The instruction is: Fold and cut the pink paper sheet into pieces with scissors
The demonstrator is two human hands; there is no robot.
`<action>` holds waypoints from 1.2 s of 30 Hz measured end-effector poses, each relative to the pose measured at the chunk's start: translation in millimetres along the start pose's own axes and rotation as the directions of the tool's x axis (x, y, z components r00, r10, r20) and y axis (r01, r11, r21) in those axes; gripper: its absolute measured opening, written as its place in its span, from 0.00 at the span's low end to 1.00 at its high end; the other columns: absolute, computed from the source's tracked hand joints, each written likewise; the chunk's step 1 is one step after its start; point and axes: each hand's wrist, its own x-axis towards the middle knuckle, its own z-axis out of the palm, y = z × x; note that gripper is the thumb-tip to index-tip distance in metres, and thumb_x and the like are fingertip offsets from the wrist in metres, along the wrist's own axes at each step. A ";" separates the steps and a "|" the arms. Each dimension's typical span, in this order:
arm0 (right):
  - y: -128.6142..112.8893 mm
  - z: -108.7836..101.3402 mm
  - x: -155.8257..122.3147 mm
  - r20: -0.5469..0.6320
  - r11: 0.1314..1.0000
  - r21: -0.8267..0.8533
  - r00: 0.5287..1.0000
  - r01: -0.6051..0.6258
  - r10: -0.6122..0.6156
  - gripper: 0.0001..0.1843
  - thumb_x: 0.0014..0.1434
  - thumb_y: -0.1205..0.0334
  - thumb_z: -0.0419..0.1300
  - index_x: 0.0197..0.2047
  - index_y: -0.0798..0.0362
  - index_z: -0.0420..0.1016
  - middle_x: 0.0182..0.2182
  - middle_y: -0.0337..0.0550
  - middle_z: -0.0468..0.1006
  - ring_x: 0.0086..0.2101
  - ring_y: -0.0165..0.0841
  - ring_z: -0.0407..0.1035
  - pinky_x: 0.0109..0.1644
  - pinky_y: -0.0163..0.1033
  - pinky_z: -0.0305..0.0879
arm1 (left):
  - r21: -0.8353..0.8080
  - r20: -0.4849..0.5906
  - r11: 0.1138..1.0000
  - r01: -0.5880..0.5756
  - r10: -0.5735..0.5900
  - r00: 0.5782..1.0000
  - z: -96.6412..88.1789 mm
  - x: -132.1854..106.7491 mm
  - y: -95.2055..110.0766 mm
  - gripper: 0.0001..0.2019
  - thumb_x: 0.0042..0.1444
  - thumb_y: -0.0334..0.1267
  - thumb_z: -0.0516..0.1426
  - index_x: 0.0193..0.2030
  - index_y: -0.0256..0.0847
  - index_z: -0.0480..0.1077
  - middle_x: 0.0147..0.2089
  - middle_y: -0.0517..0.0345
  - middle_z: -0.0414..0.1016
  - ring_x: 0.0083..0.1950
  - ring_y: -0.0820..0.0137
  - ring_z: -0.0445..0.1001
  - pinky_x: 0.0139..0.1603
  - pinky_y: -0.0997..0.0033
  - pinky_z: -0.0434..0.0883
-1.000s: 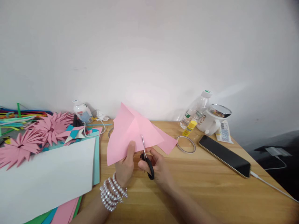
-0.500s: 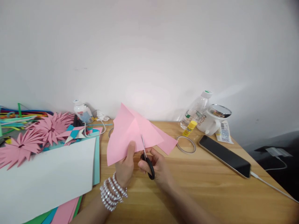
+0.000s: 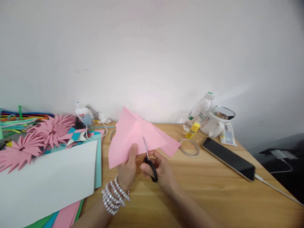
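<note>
My left hand [image 3: 128,166], with strands of pearly beads on the wrist, grips the lower edge of a pink sheet of paper [image 3: 123,142]. Its thumb lies on top and the other fingers are hidden underneath. In my right hand [image 3: 160,167] is a pair of black-handled scissors [image 3: 152,171], their blades pointing away from me at the paper. The blades look nearly closed, and part of them is hidden by the paper. Creases cross the sheet, and a pink flap [image 3: 169,144] sticks out to its right.
Pink folded-paper stars [image 3: 52,131], pipe cleaners [image 3: 19,122] and white card [image 3: 54,177] on coloured paper fill the left. Rightward are a tape roll [image 3: 189,147], glue stick [image 3: 193,130], bottle [image 3: 199,110], mug [image 3: 212,125] and charging phone [image 3: 228,158]. A wall [image 3: 152,63] stands behind.
Almost nothing differs. Both hands keep their places, and the paper and scissors have shifted only very slightly.
</note>
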 end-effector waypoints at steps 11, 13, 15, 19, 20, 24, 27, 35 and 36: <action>3.2 -2.4 3.1 0.016 0.995 0.045 0.996 0.088 -0.089 0.26 0.38 0.64 0.72 0.40 0.54 0.67 0.22 0.32 0.68 0.23 0.26 0.61 0.27 0.30 0.57 | 0.070 0.015 0.994 -0.082 0.081 0.997 -1.8 -1.7 -3.3 0.17 0.53 0.44 0.57 0.49 0.40 0.71 0.51 0.51 0.75 0.57 0.62 0.68 0.61 0.61 0.61; 2.9 -1.3 2.9 0.035 0.992 0.061 0.993 0.111 -0.113 0.23 0.38 0.63 0.71 0.38 0.54 0.68 0.22 0.33 0.69 0.24 0.27 0.63 0.29 0.32 0.59 | 0.078 0.038 0.993 -0.091 0.088 0.995 -2.9 -3.2 -4.9 0.17 0.54 0.44 0.57 0.49 0.40 0.71 0.50 0.50 0.75 0.55 0.62 0.70 0.60 0.60 0.63; 1.7 0.4 2.4 0.049 0.989 0.080 0.990 0.125 -0.129 0.22 0.38 0.63 0.71 0.36 0.54 0.68 0.22 0.34 0.70 0.24 0.29 0.63 0.30 0.33 0.60 | 0.093 0.060 0.989 -0.114 0.109 0.992 -3.7 -4.2 -5.7 0.16 0.54 0.43 0.57 0.48 0.40 0.71 0.51 0.50 0.75 0.54 0.62 0.71 0.59 0.60 0.65; -1.7 2.2 1.8 0.051 0.989 0.078 0.991 0.123 -0.127 0.20 0.39 0.63 0.70 0.36 0.54 0.70 0.23 0.34 0.71 0.25 0.29 0.64 0.30 0.34 0.61 | 0.114 0.063 0.982 -0.150 0.144 0.988 -3.6 -5.0 -4.8 0.15 0.55 0.43 0.56 0.47 0.40 0.73 0.51 0.52 0.75 0.55 0.63 0.70 0.59 0.63 0.65; -2.4 2.2 1.7 0.054 0.990 0.076 0.991 0.122 -0.126 0.20 0.40 0.63 0.70 0.37 0.54 0.70 0.23 0.34 0.71 0.25 0.29 0.64 0.30 0.33 0.60 | 0.114 0.061 0.983 -0.147 0.141 0.988 -3.4 -5.0 -4.4 0.15 0.55 0.43 0.56 0.47 0.40 0.73 0.51 0.52 0.75 0.55 0.63 0.70 0.58 0.63 0.65; -3.1 1.5 0.9 0.070 0.988 0.080 0.988 0.130 -0.136 0.20 0.41 0.63 0.70 0.39 0.54 0.70 0.24 0.34 0.72 0.25 0.28 0.63 0.30 0.32 0.60 | 0.105 0.070 0.986 -0.132 0.125 0.990 -3.2 -5.3 -4.6 0.15 0.55 0.44 0.56 0.46 0.41 0.73 0.49 0.52 0.76 0.53 0.63 0.71 0.56 0.63 0.67; -1.5 0.9 0.3 0.070 0.987 0.083 0.988 0.134 -0.140 0.22 0.41 0.64 0.70 0.40 0.53 0.70 0.25 0.34 0.72 0.25 0.28 0.63 0.31 0.32 0.60 | 0.083 0.076 0.989 -0.124 0.118 0.990 -3.4 -6.0 -6.3 0.16 0.55 0.44 0.56 0.47 0.40 0.73 0.49 0.52 0.76 0.53 0.62 0.72 0.55 0.63 0.68; 1.1 0.2 -0.3 0.057 0.988 0.073 0.989 0.136 -0.140 0.23 0.40 0.60 0.71 0.40 0.54 0.70 0.23 0.34 0.71 0.24 0.26 0.60 0.28 0.30 0.57 | 0.056 0.067 0.991 -0.120 0.116 0.991 -3.0 -6.3 -5.3 0.16 0.54 0.43 0.57 0.48 0.40 0.72 0.51 0.51 0.75 0.55 0.62 0.70 0.58 0.63 0.65; 0.4 0.3 -0.4 0.053 0.989 0.059 0.989 0.135 -0.138 0.23 0.39 0.59 0.71 0.40 0.54 0.70 0.22 0.34 0.70 0.24 0.26 0.60 0.28 0.30 0.57 | 0.061 0.065 0.990 -0.124 0.120 0.991 -2.8 -6.2 -4.7 0.16 0.55 0.43 0.57 0.48 0.40 0.72 0.50 0.52 0.76 0.55 0.63 0.70 0.58 0.63 0.66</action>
